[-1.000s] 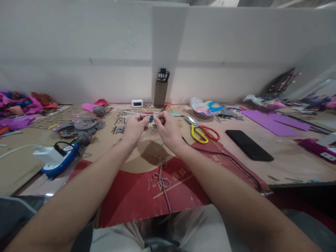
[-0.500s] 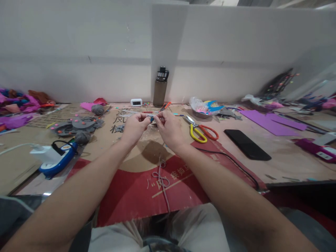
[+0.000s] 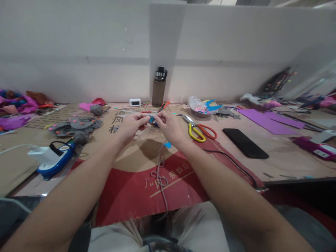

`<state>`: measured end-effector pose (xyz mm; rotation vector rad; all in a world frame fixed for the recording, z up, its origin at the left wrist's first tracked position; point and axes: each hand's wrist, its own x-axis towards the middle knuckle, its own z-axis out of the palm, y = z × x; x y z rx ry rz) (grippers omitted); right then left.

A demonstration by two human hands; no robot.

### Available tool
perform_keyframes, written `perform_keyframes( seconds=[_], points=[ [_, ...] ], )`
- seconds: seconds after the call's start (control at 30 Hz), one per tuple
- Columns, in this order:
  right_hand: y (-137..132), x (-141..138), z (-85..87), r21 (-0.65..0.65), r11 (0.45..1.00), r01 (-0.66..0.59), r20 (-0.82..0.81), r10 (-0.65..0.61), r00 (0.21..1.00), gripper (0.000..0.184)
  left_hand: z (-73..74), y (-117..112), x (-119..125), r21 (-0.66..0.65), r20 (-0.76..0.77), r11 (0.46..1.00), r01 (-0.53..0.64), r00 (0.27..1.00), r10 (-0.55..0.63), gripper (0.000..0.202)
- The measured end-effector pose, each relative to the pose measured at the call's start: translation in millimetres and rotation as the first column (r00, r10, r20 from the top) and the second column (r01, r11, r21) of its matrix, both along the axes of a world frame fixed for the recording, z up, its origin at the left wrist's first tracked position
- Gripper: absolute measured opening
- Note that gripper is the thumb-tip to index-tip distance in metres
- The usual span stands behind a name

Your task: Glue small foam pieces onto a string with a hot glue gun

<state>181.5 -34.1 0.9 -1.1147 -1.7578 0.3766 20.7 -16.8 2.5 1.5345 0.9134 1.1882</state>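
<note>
My left hand (image 3: 131, 126) and my right hand (image 3: 169, 126) meet over the middle of the cardboard-covered table (image 3: 283, 157), fingers pinched together on a small blue piece (image 3: 151, 120) held between them. A grey cord (image 3: 160, 168) hangs from the hands and lies looped on the red print of the cardboard. A small blue scrap (image 3: 168, 144) lies under my right wrist. What the blue piece is exactly I cannot make out.
Yellow-and-orange scissors (image 3: 201, 131) and a black phone (image 3: 245, 143) lie right of my hands. A black cable (image 3: 233, 166) runs by my right forearm. A blue-and-white charger device (image 3: 51, 159) sits left, grey felt pieces (image 3: 76, 126) behind it. A dark bottle (image 3: 159, 87) and white clock (image 3: 135, 102) stand by the wall.
Both hands stay pinched on the blue piece, with small finger shifts. A blue scrap now shows under my right wrist. The view has drifted slightly.
</note>
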Motion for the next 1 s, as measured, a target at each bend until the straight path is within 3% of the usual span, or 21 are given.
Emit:
perform_keyframes(
  seconds=[0.13, 0.33, 0.7, 0.87, 0.93, 1.0],
  points=[
    [-2, 3, 2.0, 0.024, 1.000, 0.014, 0.061, -0.015, 0.998, 0.018, 3.9, 0, -5, -0.023, -0.010, 0.999, 0.026, 1.000, -0.026, 0.022],
    [3, 3, -3.9, 0.149, 0.989, 0.011, 0.255, -0.049, 0.966, 0.016, 7.0, -4, -5, 0.201, -0.312, 0.979, -0.027, 0.946, 0.090, 0.020],
    [-4, -1, -4.7, 0.211, 0.977, 0.033, 0.439, -0.125, 0.890, 0.019, 2.0, -8, -1, 0.377, -0.448, 0.923, -0.079, 0.856, 0.257, 0.013],
    [-3, -2, -4.6, 0.132, 0.991, -0.018, 0.328, -0.026, 0.944, 0.019, 3.9, -12, 2, 0.543, -0.460, 0.830, -0.131, 0.781, 0.424, 0.007],
    [-3, -3, -5.1, 0.084, 0.996, -0.043, 0.203, 0.025, 0.979, 0.013, 3.6, -12, 2, 0.507, -0.407, 0.845, -0.169, 0.818, 0.407, 0.006],
    [-4, -4, -5.9, 0.064, 0.996, -0.059, 0.105, 0.052, 0.993, 0.011, 2.4, -10, 3, 0.388, -0.307, 0.899, -0.202, 0.892, 0.333, 0.005]
  ],
)
